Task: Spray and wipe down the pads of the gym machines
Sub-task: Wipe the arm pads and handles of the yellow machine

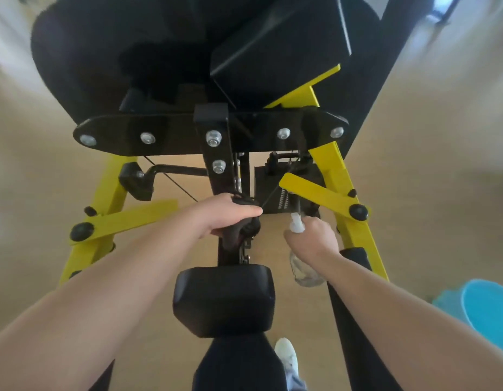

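Careful: the machine [340, 176] runs thin cables [174, 182] just beyond the pad [223, 297], so spray aimed too far forward could wet them and miss the pad below you. Your bottle [304, 272] sits in the right grip [312, 238], fingers wrapped round its neck. Your left grip [227, 215] is curled tight on a dark thing [240, 234]; whether cloth or handle, I cannot tell.
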A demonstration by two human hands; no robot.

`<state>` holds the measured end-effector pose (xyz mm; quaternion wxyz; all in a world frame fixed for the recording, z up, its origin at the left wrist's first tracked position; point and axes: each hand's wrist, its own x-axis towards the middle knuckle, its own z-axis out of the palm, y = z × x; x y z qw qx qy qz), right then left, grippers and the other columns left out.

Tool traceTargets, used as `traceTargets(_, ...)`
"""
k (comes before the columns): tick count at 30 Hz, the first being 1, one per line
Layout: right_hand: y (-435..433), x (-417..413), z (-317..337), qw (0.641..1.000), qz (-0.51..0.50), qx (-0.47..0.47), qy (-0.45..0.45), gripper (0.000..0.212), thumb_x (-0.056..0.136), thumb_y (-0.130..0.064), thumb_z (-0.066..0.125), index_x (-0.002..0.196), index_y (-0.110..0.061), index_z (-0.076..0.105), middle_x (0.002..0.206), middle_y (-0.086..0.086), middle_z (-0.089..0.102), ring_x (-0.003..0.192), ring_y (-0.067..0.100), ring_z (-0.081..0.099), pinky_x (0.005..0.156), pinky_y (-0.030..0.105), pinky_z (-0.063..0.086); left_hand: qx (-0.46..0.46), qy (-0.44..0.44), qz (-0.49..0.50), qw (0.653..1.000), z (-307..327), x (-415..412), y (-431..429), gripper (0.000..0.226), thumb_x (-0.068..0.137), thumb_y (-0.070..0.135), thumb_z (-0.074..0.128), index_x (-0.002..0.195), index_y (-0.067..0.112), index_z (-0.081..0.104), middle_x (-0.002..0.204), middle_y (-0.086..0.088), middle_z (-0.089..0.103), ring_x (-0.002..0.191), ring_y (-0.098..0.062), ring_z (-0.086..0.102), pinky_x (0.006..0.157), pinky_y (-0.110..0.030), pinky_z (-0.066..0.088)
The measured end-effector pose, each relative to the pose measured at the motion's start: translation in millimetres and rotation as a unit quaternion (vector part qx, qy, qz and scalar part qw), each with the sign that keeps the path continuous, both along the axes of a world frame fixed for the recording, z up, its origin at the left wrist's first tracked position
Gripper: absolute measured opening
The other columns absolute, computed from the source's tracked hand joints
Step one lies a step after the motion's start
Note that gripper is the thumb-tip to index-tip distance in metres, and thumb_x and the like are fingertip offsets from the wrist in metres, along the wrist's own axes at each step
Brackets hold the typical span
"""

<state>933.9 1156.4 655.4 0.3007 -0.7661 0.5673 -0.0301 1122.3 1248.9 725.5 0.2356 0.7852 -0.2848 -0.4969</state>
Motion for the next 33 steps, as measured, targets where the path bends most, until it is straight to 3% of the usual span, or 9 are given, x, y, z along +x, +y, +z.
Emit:
traceTargets(8, 0.2, -8.5, 6.5, 0.999, 0.039, 0.003, -0.013, 0.021, 0.085, -0.037, 0.069, 0.095, -0.020, 0.062, 0.089, 0.000, 0.065, 0.083, 0.022, 0.064, 0.067, 0.033, 0.055, -0.019, 0.029, 0.060, 0.998, -23.7, -13.2, -27.7, 0.059, 0.068, 0.057, 0.076, 0.117, 0.025, 0.066, 0.113, -0.004, 0.072, 0.107, -0.028, 0.068, 0.099, -0.047, 0.054)
traceTargets(12, -14.5, -17.0, 35.3, 0.996, 0.042, -0.021, -0.074, 0.017, 0.085, -0.032, 0.072, 0.090, -0.020, 0.061, 0.082, -0.005, 0.062, 0.077, 0.018, 0.061, 0.061, 0.030, 0.049, -0.028, 0.035, 0.096, 0.994, -41.8, -27.1, -44.7, 0.037, 0.095, 0.044, 0.061, 0.125, 0.024, 0.057, 0.116, -0.008, 0.066, 0.107, -0.030, 0.064, 0.096, -0.052, 0.054)
traceTargets(18, -60.5, -28.1, 83.4, 0.988, 0.067, -0.068, -0.121, 0.016, 0.083, -0.027, 0.072, 0.088, -0.014, 0.063, 0.076, -0.005, 0.057, 0.073, 0.017, 0.056, 0.056, 0.028, 0.037, -0.048, -0.055, 0.044, 0.996, -65.6, -44.3, -79.2, 0.036, 0.094, 0.031, 0.064, 0.126, 0.018, 0.052, 0.111, -0.008, 0.062, 0.104, -0.028, 0.062, 0.095, -0.047, 0.056)
traceTargets(23, -98.8, -24.5, 77.2, 0.993, 0.094, 0.028, -0.068, 0.039, 0.088, -0.031, 0.072, 0.124, -0.018, 0.066, 0.096, -0.002, 0.061, 0.093, 0.023, 0.057, 0.072, 0.035, 0.049, -0.042, 0.090, 0.211, 0.972, -180.6, -26.1, -130.2, 0.076, 0.061, 0.031, 0.070, 0.135, 0.026, 0.051, 0.115, -0.009, 0.065, 0.109, -0.034, 0.063, 0.094, -0.054, 0.055)
traceTargets(25, -106.8, -25.1, 65.4, 0.990, 0.092, 0.080, -0.072, 0.024, 0.088, -0.036, 0.072, 0.106, -0.022, 0.066, 0.091, -0.003, 0.062, 0.086, 0.019, 0.060, 0.069, 0.033, 0.050, -0.060, 0.171, 0.233, 0.956, -169.6, -36.3, -136.0, 0.086, 0.053, 0.021, 0.071, 0.137, 0.021, 0.051, 0.115, -0.014, 0.065, 0.107, -0.035, 0.063, 0.097, -0.057, 0.053)
traceTargets(27, -111.2, -28.4, 54.9, 0.987, 0.070, 0.111, -0.094, 0.013, 0.087, -0.039, 0.073, 0.092, -0.032, 0.064, 0.084, -0.006, 0.063, 0.078, 0.012, 0.061, 0.061, 0.029, 0.046, -0.089, 0.215, 0.232, 0.944, -131.6, -54.8, -131.2, 0.053, 0.075, -0.003, 0.056, 0.125, 0.014, 0.053, 0.107, -0.013, 0.061, 0.098, -0.028, 0.062, 0.102, -0.050, 0.050)
traceTargets(28, -112.6, -29.9, 50.8, 0.986, 0.059, 0.113, -0.105, 0.011, 0.087, -0.038, 0.074, 0.091, -0.035, 0.063, 0.084, -0.006, 0.064, 0.076, 0.011, 0.062, 0.059, 0.028, 0.046, -0.099, 0.198, 0.217, 0.951, -115.4, -61.4, -128.2, 0.048, 0.083, -0.012, 0.047, 0.121, 0.015, 0.054, 0.104, -0.010, 0.060, 0.095, -0.024, 0.061, 0.103, -0.045, 0.049)
traceTargets(30, -113.2, -31.4, 45.9, 0.985, 0.052, 0.111, -0.118, 0.011, 0.087, -0.034, 0.074, 0.090, -0.036, 0.064, 0.081, -0.006, 0.063, 0.073, 0.011, 0.061, 0.057, 0.027, 0.045, -0.126, 0.131, 0.150, 0.972, -130.4, -58.3, -123.8, 0.050, 0.085, -0.012, 0.057, 0.125, 0.018, 0.055, 0.107, -0.003, 0.065, 0.099, -0.019, 0.063, 0.100, -0.040, 0.052)
traceTargets(33, -112.4, -30.6, 44.4, 0.984, 0.054, 0.119, -0.123, 0.015, 0.085, -0.029, 0.075, 0.099, -0.032, 0.070, 0.083, -0.004, 0.063, 0.073, 0.012, 0.060, 0.057, 0.027, 0.044, -0.125, -0.017, 0.066, 0.990, -140.9, -48.1, -119.9, 0.055, 0.077, 0.018, 0.084, 0.125, 0.022, 0.059, 0.112, 0.005, 0.070, 0.106, -0.017, 0.065, 0.090, -0.031, 0.054)
